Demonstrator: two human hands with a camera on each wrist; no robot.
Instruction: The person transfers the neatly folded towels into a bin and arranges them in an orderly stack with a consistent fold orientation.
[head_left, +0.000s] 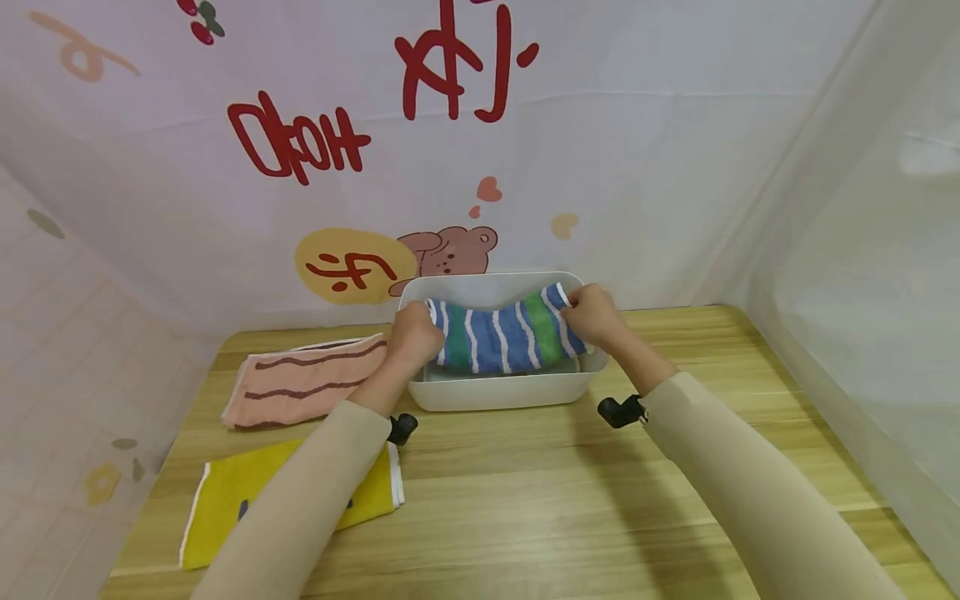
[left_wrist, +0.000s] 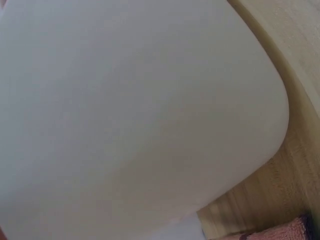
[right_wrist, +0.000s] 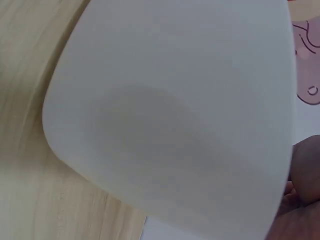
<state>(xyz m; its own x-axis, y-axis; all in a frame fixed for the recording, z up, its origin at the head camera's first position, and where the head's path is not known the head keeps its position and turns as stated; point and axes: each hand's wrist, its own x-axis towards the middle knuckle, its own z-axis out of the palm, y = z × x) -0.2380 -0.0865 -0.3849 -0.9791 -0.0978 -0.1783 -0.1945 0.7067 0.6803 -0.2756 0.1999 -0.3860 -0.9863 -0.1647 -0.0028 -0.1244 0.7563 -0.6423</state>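
Observation:
A towel [head_left: 495, 335] with blue, green and white stripes sags between both hands, over the inside of a white bin [head_left: 510, 393]. My left hand [head_left: 418, 332] grips its left end at the bin's left rim. The right hand [head_left: 594, 315] pinches the other end near the right rim. In the left wrist view the bin's outer wall [left_wrist: 150, 110] fills most of the picture, and the left hand is almost wholly out of frame. Part of the right hand [right_wrist: 302, 200] shows beyond the bin wall [right_wrist: 170, 110] in the right wrist view; the towel is hidden there.
Left of the bin lies a folded pink towel [head_left: 300, 383] with dark wavy stripes. Nearer, a folded yellow towel [head_left: 247, 483] lies partly under the left forearm. The wooden table [head_left: 525, 500] ends at a printed white curtain [head_left: 637, 167] behind the bin.

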